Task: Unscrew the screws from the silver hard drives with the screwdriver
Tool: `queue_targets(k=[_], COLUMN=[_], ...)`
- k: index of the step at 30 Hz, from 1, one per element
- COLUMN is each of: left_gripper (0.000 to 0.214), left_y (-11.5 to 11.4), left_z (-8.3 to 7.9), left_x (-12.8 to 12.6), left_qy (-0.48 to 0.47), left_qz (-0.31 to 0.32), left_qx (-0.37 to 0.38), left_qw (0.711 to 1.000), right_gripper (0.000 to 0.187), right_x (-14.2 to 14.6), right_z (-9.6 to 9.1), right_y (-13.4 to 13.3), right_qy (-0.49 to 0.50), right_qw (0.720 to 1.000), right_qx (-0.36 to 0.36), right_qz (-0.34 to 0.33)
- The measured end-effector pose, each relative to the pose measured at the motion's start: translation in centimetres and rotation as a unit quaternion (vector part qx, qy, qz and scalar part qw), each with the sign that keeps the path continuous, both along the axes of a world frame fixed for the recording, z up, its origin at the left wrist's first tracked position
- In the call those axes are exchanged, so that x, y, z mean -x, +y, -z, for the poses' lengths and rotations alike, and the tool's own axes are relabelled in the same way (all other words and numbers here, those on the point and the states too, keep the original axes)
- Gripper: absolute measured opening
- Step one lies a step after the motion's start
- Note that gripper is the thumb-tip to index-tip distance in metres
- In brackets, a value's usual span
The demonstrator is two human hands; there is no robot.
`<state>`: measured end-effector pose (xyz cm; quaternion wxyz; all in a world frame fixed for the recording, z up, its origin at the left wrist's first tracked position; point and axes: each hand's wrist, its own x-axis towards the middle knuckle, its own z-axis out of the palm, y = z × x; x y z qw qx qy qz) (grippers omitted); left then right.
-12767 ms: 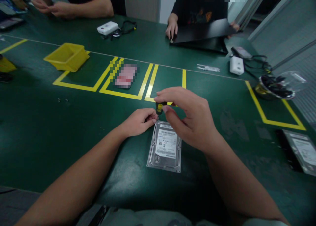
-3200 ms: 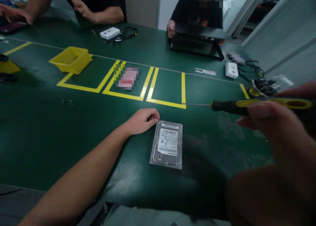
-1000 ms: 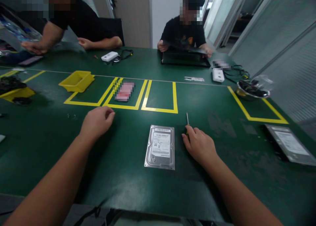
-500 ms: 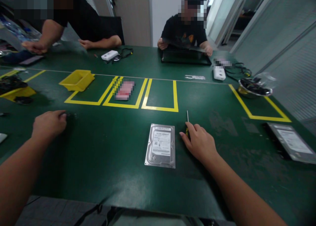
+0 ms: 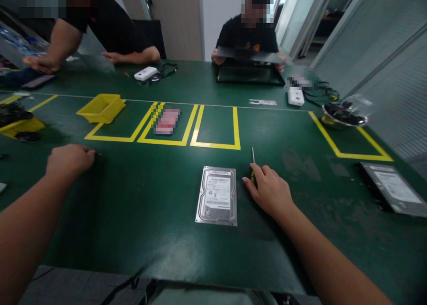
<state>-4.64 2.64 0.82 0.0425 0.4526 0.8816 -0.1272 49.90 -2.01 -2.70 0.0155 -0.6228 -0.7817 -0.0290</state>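
My right hand [image 5: 271, 188] rests on the table, its fingers closed around a screwdriver [image 5: 252, 155] whose thin metal shaft points away from me. Just left of it, a silver hard drive [image 5: 216, 196] lies flat with its white label up. Far to the left, my left hand [image 5: 69, 161] is closed, knuckles up, near the table surface. A tiny dark bit shows at its fingertips, too small to name. A second hard drive [image 5: 393, 188] lies at the right.
Beyond my hands are yellow tape outlines, a yellow bin [image 5: 103, 109], a pink blurred item [image 5: 167, 121] and another filled yellow bin [image 5: 23, 128]. A metal bowl [image 5: 343, 118] of dark parts stands at the right. Two people sit across the table [image 5: 150, 234]; one holds a dark panel [image 5: 248, 55].
My left hand has shifted slightly to the right, and its fingers have turned further under. My right hand and the hard drive stay put. The person opposite has tilted the panel.
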Motion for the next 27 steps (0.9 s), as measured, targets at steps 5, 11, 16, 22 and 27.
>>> queue_targets(k=[5, 11, 16, 22, 27], left_gripper=[0.062, 0.059, 0.05, 0.047, 0.029], left_y=[-0.5, -0.6, -0.9, -1.4, -2.1], left_z=[-0.8, -0.3, 0.5, 0.7, 1.1], left_x=[-3.2, -3.4, -3.0, -3.2, -3.2], left_qy=[0.042, 0.07, 0.083, 0.061, -0.022], left_qz=[-0.021, 0.012, 0.046, 0.048, 0.022], left_qx=[0.059, 0.081, 0.078, 0.035, -0.155], left_qw=[0.997, 0.994, 0.992, 0.996, 0.987], right_gripper=[0.048, 0.047, 0.048, 0.048, 0.047], right_x=[0.0, -0.1, -0.2, -0.1, -0.1], right_z=[0.0, 0.0, 0.0, -0.2, -0.3], right_y=[0.0, 0.0, 0.0, -0.1, -0.1], right_qy=[0.002, 0.002, 0.002, 0.001, -0.002], right_qw=[1.0, 1.0, 1.0, 1.0, 1.0], right_qx=[0.002, 0.001, -0.001, 0.0, 0.002], right_qz=[-0.003, -0.006, -0.009, -0.008, -0.005])
